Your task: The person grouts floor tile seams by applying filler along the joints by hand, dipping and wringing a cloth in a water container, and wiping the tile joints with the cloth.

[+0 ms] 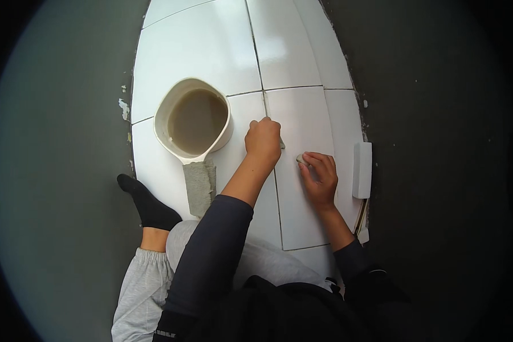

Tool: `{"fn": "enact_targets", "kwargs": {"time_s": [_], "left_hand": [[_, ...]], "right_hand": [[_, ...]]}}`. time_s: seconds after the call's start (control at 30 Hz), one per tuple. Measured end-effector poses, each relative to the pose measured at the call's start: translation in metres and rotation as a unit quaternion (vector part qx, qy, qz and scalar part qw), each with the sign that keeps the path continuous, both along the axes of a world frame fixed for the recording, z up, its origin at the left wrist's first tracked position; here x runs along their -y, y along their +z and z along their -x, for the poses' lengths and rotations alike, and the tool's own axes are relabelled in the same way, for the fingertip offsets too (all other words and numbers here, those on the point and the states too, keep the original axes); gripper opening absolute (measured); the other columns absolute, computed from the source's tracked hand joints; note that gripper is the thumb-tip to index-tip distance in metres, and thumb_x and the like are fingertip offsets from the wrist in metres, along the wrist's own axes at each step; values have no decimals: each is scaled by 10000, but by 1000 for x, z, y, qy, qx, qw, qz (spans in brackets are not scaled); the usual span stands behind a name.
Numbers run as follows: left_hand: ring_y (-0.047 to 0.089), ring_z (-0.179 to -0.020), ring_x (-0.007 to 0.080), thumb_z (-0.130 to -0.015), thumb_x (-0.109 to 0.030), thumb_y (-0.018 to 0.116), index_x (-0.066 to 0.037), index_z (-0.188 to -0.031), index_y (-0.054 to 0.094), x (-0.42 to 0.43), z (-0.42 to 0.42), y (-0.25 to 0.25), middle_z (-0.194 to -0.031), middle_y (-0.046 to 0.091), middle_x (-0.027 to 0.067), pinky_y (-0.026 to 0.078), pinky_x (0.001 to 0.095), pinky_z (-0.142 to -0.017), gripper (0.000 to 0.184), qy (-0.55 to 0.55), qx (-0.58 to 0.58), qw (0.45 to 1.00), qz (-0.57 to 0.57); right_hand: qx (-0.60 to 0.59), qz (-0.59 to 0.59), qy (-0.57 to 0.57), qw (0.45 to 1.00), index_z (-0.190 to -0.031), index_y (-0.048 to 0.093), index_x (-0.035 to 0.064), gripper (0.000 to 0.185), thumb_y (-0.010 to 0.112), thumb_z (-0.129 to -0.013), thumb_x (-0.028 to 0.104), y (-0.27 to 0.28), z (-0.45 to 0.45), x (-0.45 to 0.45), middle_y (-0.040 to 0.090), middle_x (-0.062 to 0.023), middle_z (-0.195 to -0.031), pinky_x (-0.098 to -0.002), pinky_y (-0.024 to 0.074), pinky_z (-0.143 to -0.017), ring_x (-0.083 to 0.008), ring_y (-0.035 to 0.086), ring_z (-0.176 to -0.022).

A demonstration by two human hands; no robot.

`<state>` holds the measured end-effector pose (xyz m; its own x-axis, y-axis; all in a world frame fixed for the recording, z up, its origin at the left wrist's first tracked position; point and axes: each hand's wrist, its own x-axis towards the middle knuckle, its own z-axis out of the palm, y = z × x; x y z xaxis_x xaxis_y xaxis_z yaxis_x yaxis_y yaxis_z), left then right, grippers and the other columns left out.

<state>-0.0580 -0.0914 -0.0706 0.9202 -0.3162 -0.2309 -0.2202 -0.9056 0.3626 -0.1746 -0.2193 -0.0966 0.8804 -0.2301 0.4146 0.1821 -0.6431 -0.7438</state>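
My left hand (263, 138) is closed over the dark joint between two white tiles (302, 122), gripping something mostly hidden by the fingers. A small greyish edge (282, 145) shows at its right side. To the right, my right hand (321, 178) pinches a small pale lump (302, 160) between thumb and fingers, just above the tile. Left of my left hand stands a white pot (230, 128) holding murky brown liquid (198, 121). Its handle (200, 188), coated or wrapped in something grey, points toward me.
Dark walls (57, 142) rise on both sides of the narrow tiled floor. A white block-like fitting (362, 170) is at the right wall, with a brownish strip below it. My foot in a black sock (148, 202) rests at the left edge.
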Motion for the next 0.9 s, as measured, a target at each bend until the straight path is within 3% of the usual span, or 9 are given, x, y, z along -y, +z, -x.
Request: {"fn": "enact_targets", "kwargs": {"time_s": [0.17, 0.23, 0.67, 0.9], "left_hand": [[577, -811, 363, -704, 44, 578, -10, -691, 610, 0, -16, -5, -843, 588, 154, 481, 436, -706, 64, 5, 45, 998, 34], [582, -919, 318, -732, 43, 600, -46, -818, 671, 2, -31, -3, -966, 608, 118, 537, 376, -769, 142, -16, -9, 999, -30], [570, -934, 316, -722, 36, 621, -47, -819, 667, 12, -88, -6, -999, 608, 116, 536, 371, -763, 135, -19, 13, 998, -58], [549, -883, 310, -715, 61, 602, -34, -794, 639, 11, -81, -6, -942, 577, 101, 536, 365, -717, 129, -26, 118, 992, -23]], "right_hand": [[-14, -9, 0, 1000, -919, 656, 38, 214, 712, -716, -2, -1, 4, 0, 644, -71, -936, -328, 484, -747, -246, 585, -861], [-9, -6, -2, 1000, -918, 655, 39, 214, 713, -716, -2, -1, 2, 2, 644, -72, -935, -329, 485, -745, -246, 586, -859], [-16, -4, 7, 1000, -928, 654, 43, 226, 714, -715, 1, -1, 2, 3, 645, -75, -930, -332, 493, -729, -243, 589, -848], [-12, 16, 17, 1000, -926, 652, 41, 219, 710, -718, 8, 1, 1, 3, 635, -69, -931, -332, 494, -733, -248, 582, -849]]}}
